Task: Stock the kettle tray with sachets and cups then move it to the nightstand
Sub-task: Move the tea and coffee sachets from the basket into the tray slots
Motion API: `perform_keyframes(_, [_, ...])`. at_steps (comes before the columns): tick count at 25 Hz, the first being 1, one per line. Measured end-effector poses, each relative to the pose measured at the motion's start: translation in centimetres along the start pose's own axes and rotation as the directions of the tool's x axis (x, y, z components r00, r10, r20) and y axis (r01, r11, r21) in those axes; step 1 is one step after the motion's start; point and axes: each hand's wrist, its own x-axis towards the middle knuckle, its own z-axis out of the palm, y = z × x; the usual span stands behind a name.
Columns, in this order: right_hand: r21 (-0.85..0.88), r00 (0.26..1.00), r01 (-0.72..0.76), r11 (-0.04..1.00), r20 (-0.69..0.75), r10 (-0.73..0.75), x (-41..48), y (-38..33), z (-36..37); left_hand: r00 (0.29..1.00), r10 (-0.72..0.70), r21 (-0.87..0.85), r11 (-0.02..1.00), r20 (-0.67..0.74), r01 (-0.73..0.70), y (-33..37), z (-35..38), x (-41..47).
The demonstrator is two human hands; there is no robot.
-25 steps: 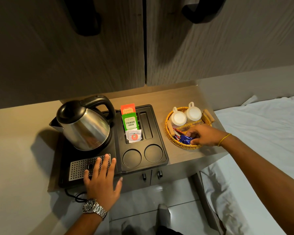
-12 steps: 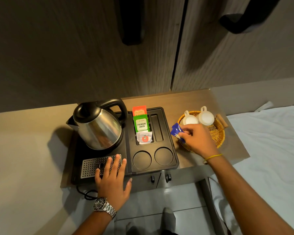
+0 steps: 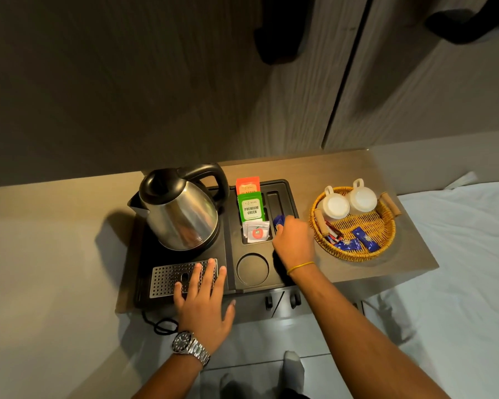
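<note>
Hidden and cut-off parts, head view.

Right hand (image 3: 293,240) covers most of the blue sachet (image 3: 279,220) it pinches; only a dark blue corner shows, print unreadable. Same hand and wrist hide the right round cup recess of the kettle tray (image 3: 288,197). Orange sachet (image 3: 247,184) half masked by the green sachet (image 3: 251,207); its lower word cut through. Small print on the white sachet (image 3: 257,231) too fine to read. Left hand (image 3: 203,300) overlaps the drip grille (image 3: 170,276) and the tray's near edge. Red sachets in the basket (image 3: 386,226) partly tucked beneath a cup (image 3: 333,205). Both forearms run off the bottom edge.
</note>
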Motion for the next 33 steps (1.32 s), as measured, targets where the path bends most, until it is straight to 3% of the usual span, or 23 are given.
perform_keyframes(7, [0.137, 0.995, -0.063, 0.989, -0.070, 0.073, -0.9, -0.1, 0.5, 1.000, 0.003, -0.003, 1.000, -0.003, -0.003, 0.0, 0.1, 0.1])
perform_keyframes(16, [0.189, 0.992, -0.068, 0.980, -0.091, 0.087, -1.2, -0.1, -0.1, 1.000, 0.008, 0.004, 1.000, -0.009, -0.008, 0.0, 0.3, 0.2])
perform_keyframes(20, [0.288, 0.951, 0.104, 0.952, -0.311, -0.010, -2.0, 3.1, -3.3, 1.000, 0.004, -0.001, 1.000, 0.005, -0.004, -0.1, 0.3, 0.1])
perform_keyframes(22, [0.242, 0.930, 0.064, 0.968, -0.367, 0.030, -1.7, 6.5, -5.3, 1.000, 0.004, -0.007, 1.000, 0.001, -0.004, 0.0, 0.3, 0.1])
perform_keyframes(25, [0.123, 0.967, -0.054, 0.991, -0.241, 0.082, -0.2, 11.9, -6.4, 1.000, 0.004, -0.009, 1.000, 0.000, -0.004, -0.1, 0.2, 0.1])
perform_keyframes(27, [0.050, 0.997, -0.003, 0.999, -0.071, 0.006, 0.7, 13.5, -6.3, 1.000, 0.006, -0.013, 1.000, -0.010, -0.006, -0.1, 0.3, 0.1])
perform_keyframes(30, [-0.022, 0.987, 0.077, 0.997, 0.144, -0.073, 1.4, 13.1, -6.4, 1.000, 0.016, -0.006, 1.000, -0.009, -0.016, -0.2, 0.5, 0.2])
perform_keyframes(33, [-0.118, 0.975, 0.132, 0.984, 0.197, -0.107, 2.4, 12.7, -6.3, 1.000, 0.017, 0.001, 1.000, -0.011, -0.017, -0.4, 0.7, 0.1])
